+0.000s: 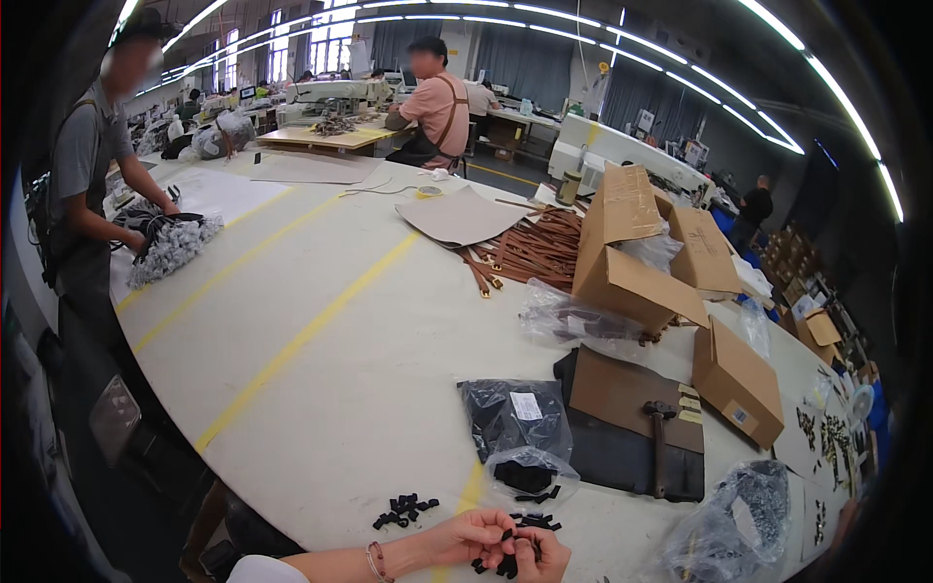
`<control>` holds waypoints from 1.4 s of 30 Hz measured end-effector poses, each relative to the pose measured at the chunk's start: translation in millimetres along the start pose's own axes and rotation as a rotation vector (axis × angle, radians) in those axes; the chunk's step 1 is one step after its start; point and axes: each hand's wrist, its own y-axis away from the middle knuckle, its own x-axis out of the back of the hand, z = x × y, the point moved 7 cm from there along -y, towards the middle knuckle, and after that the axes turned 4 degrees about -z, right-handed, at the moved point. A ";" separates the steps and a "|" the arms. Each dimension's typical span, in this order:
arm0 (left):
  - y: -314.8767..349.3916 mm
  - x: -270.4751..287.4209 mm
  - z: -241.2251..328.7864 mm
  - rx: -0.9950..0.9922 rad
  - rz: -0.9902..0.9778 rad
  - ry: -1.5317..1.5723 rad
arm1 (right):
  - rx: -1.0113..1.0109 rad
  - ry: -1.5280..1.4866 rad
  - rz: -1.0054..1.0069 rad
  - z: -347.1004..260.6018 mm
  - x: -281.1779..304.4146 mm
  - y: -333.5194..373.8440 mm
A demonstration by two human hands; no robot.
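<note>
Low in the head view, my left hand (pixel 472 534) and my right hand (pixel 544 557) meet over the table. Between the left thumb and fingertips is pinched a small black strap piece (pixel 506 534). My right hand's fingers are curled in against it, and what they grip is too small to make out. Similar black pieces (pixel 496 567) lie just under the hands. A loose heap of black pieces (pixel 405 509) sits to the left, and more black pieces (pixel 537 522) lie just beyond my hands. Farther off, an opened clear bag (pixel 562 464) holds black material.
Past the bag lie a dark packed bag (pixel 505 413) and a hammer (pixel 660 437) on a black board (pixel 627 466). Cardboard boxes (pixel 734 379), brown belts (pixel 539 251) and a clear plastic bag (pixel 724 530) are right. Across the table, a person (pixel 92 185) handles grey fluffy material.
</note>
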 end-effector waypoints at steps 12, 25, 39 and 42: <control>4.3 -21.8 15.9 -0.035 0.015 0.018 | 0.021 -0.031 0.133 11.1 5.0 -1.8; -6.9 -12.3 -6.5 0.003 0.065 -0.039 | 0.011 0.099 0.592 36.0 78.0 -3.3; -3.6 -17.0 4.4 -0.025 0.042 -0.100 | -0.122 0.024 0.602 57.4 68.7 -14.6; -2.4 -14.6 3.3 -0.060 0.082 -0.124 | -0.183 0.101 0.579 47.9 67.0 -8.2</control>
